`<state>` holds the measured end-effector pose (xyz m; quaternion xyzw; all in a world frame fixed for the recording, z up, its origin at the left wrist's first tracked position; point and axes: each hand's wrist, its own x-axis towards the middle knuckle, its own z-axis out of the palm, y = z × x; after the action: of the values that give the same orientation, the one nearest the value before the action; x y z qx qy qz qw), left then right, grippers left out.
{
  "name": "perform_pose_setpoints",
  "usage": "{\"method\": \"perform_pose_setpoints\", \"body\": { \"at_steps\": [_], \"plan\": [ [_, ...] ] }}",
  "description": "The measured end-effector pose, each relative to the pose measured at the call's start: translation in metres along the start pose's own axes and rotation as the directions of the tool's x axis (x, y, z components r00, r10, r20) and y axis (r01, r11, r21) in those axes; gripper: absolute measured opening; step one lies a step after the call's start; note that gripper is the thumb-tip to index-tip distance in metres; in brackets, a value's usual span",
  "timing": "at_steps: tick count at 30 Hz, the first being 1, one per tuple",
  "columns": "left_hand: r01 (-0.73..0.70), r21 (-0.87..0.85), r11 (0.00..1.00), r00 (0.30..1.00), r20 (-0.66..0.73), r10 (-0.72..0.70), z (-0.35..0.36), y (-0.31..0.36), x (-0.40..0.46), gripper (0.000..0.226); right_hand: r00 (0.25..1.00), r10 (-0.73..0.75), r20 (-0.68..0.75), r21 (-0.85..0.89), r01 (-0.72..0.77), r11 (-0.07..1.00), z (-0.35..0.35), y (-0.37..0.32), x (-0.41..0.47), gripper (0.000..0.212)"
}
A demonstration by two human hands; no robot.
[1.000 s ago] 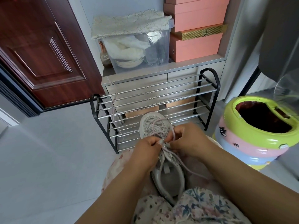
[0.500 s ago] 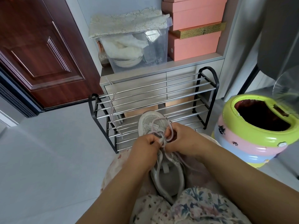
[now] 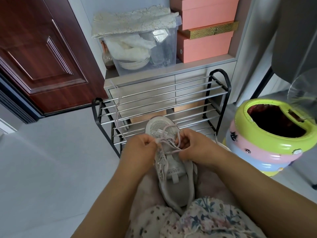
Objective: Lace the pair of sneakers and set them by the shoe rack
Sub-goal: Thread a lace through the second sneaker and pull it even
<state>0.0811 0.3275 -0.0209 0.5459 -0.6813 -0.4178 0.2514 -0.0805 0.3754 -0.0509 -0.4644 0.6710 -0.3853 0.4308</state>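
Here the sneaker lies in the person's lap, toe pointing toward the shoe rack, with both hands working over its front eyelets. The left hand pinches one run of the pale lace at the shoe's left edge, fingers curled tight on it; the right hand has its fingers curled round the lace at the right edge, the thumb pressed down near the tongue.

Only the lowest rows look threaded, so the lacing seems to be at an early stage. The likely trouble is in the lace itself: its loops above the toe lie slack and cross one another, so a pull on either end could draw them into a snag or leave one end much shorter than the other. A skipped eyelet is easy here too, since the fingers hide the holes they work at.

A second lace hangs over the rack's bars on the left, loosely draped, and a knock to the rack could drop it through. Only a sliver of what may be the second sneaker shows beyond the right hand, near the coloured stool, and it still has to be laced
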Motion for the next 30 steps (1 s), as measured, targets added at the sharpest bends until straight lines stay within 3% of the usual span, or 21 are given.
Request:
{"method": "perform_pose_setpoints", "body": {
  "at_steps": [3,6,8,14,18,20,22,26,30],
  "plan": [
    [-0.013,0.034,0.999,0.999,0.051,0.012,-0.023,0.007,-0.003,0.027,0.998,0.008,0.055,0.108,-0.014,0.994,0.001,-0.001,0.0,0.038],
    [-0.022,0.268,0.963,0.978,0.206,-0.034,-0.038,0.007,-0.005,0.022,0.996,0.022,0.083,0.142,-0.034,0.989,0.001,0.0,0.0,0.039],
    [-0.078,0.385,0.92,0.978,0.208,-0.004,-0.037,0.004,-0.006,0.014,0.996,0.031,0.086,0.154,-0.044,0.987,0.001,0.003,0.001,0.042],
    [-0.303,0.407,0.862,0.952,0.179,0.25,0.003,0.007,-0.007,0.007,0.996,0.019,0.091,0.184,-0.035,0.982,0.003,0.005,0.003,0.054],
    [-0.317,0.422,0.849,0.938,0.01,0.346,0.015,-0.001,-0.007,0.021,0.994,0.021,0.11,0.227,-0.046,0.973,0.003,0.009,0.004,0.067],
    [-0.359,0.424,0.831,0.919,0.003,0.395,0.015,-0.004,-0.007,0.021,0.991,0.033,0.127,0.243,-0.064,0.968,0.003,0.01,0.006,0.068],
    [-0.391,0.47,0.791,0.914,0.096,0.394,0.014,-0.007,-0.006,0.011,0.99,0.034,0.14,0.26,-0.07,0.963,0.004,0.012,0.009,0.068],
    [-0.383,0.534,0.754,0.924,0.205,0.324,0.014,-0.011,-0.001,0.014,0.989,0.022,0.149,0.301,-0.067,0.951,0.005,0.012,0.008,0.069],
    [-0.353,0.412,0.84,0.935,0.173,0.308,0.002,-0.008,0.0,0.017,0.983,0.021,0.185,0.33,-0.082,0.94,0.002,0.01,0.006,0.069]
  ]
}}
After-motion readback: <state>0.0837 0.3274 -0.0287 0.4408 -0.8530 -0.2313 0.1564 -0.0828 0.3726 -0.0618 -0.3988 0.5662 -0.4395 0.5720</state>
